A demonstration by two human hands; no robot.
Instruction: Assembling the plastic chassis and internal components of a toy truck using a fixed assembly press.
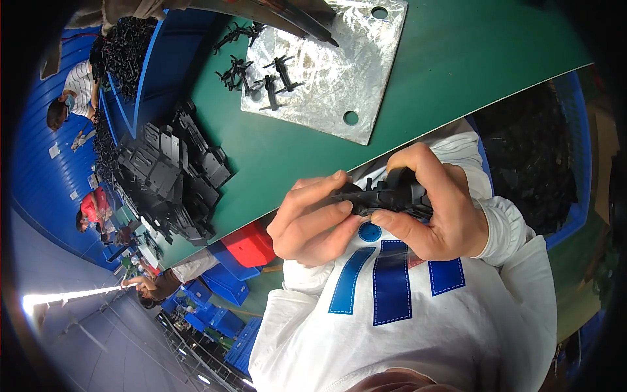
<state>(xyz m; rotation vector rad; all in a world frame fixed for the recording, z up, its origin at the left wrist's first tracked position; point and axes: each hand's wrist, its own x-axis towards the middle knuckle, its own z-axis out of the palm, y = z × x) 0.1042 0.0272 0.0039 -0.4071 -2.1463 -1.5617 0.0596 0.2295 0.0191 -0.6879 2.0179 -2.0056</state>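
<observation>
Two bare hands, a left hand (310,219) and a right hand (439,202), together hold one small black plastic part (385,195). One green worktable (470,59) carries one square galvanised steel plate (333,68) with three round holes visible in it. About six small black plastic clips (277,75) lie on and beside the plate; some overlap, so the count is approximate. One large heap of flat black plastic pieces (173,176), too many to count, sits at the table's left edge. One red plastic crate (248,245) stands below, with several blue plastic crates (225,284). Three other people (75,91) are visible on the left.
</observation>
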